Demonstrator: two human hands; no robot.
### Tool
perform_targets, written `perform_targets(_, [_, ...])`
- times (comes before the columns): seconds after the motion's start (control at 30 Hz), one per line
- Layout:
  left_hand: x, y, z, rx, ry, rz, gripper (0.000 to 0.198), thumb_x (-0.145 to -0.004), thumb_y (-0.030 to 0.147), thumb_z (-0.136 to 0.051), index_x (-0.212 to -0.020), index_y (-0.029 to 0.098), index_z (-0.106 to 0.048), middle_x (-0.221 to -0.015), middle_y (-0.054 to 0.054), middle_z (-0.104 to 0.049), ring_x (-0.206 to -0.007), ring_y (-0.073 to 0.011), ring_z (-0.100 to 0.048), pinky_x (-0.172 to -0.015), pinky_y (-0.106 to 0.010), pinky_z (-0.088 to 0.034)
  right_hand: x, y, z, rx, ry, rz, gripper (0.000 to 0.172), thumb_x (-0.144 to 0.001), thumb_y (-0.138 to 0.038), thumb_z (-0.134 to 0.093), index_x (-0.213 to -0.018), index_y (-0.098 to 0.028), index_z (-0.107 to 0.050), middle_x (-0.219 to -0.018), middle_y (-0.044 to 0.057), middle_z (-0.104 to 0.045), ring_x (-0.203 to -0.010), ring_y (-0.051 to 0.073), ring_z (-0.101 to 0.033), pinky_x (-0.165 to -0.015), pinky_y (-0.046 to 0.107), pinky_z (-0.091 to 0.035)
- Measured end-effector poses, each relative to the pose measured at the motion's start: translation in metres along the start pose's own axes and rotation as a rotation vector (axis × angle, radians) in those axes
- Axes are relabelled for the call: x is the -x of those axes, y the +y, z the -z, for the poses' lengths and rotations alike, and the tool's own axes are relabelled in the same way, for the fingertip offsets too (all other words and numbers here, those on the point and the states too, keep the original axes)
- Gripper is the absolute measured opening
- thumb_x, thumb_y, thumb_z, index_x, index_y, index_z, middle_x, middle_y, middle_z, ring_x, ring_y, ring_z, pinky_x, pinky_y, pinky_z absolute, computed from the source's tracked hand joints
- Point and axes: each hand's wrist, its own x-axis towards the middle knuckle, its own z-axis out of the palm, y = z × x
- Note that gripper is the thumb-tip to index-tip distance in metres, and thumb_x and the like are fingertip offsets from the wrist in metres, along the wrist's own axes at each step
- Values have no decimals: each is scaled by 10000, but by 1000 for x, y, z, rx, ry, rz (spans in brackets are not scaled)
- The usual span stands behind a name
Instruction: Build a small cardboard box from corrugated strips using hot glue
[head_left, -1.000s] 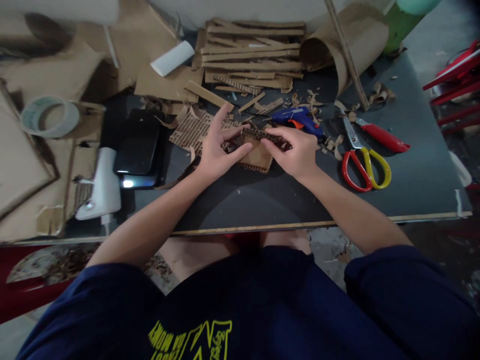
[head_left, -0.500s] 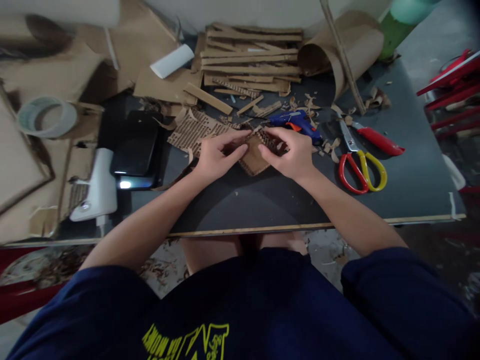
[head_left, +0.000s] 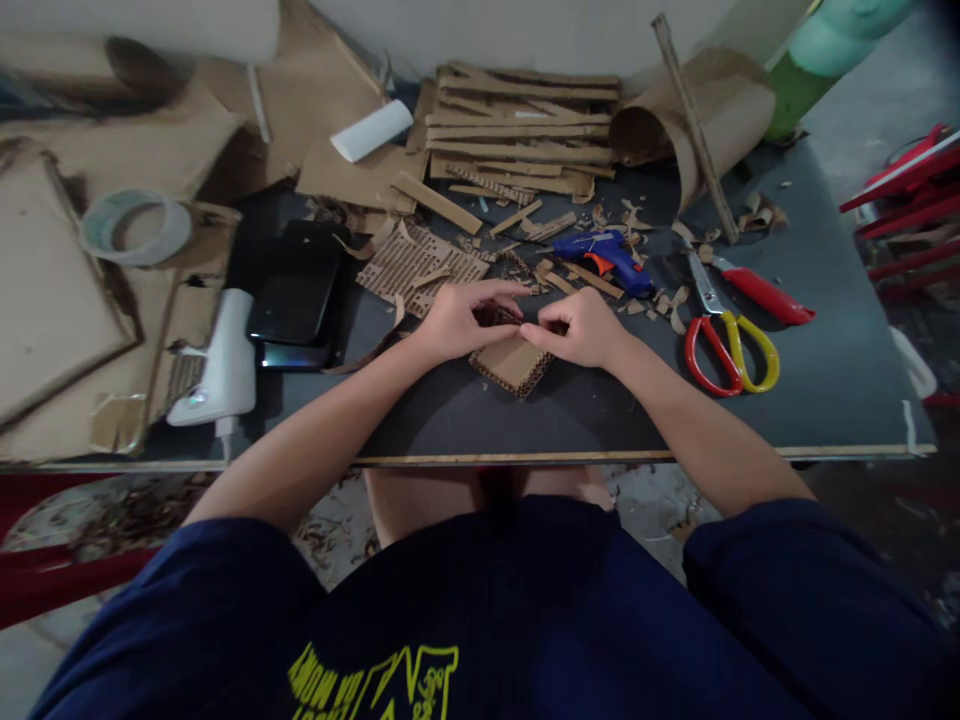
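A small square piece of corrugated cardboard (head_left: pixel 512 362) lies on the dark table (head_left: pixel 825 380) in front of me. My left hand (head_left: pixel 459 318) is curled over its far left edge, fingers closed on it. My right hand (head_left: pixel 581 327) pinches the far right edge with fingers pressed together. The two hands almost touch above the piece. A blue glue gun (head_left: pixel 604 256) lies just beyond my right hand.
Red and yellow scissors (head_left: pixel 724 335) and a red-handled cutter (head_left: pixel 759 293) lie to the right. Cardboard strips (head_left: pixel 517 130) are stacked at the back beside a cardboard roll (head_left: pixel 697 120). A phone (head_left: pixel 296 285), a white device (head_left: pixel 217 365) and a tape roll (head_left: pixel 135 227) sit to the left.
Both hands have drawn closer to me with the cardboard piece. My left fingers, spread a second ago, have curled shut on it.
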Motion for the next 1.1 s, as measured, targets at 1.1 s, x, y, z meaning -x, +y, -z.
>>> perform_targets(1.1, [-6,-14,10,-622,-67,-307,332,-958,463,-550,-880,233,-776,-848,-53,-773,-812,-197,-731,-696,-306,-533,-1,11,-13,272,212,91,486,-967,-459,-361,-606,-198,-557,-514,7,-563,-475,116,-496,-507,255,-312])
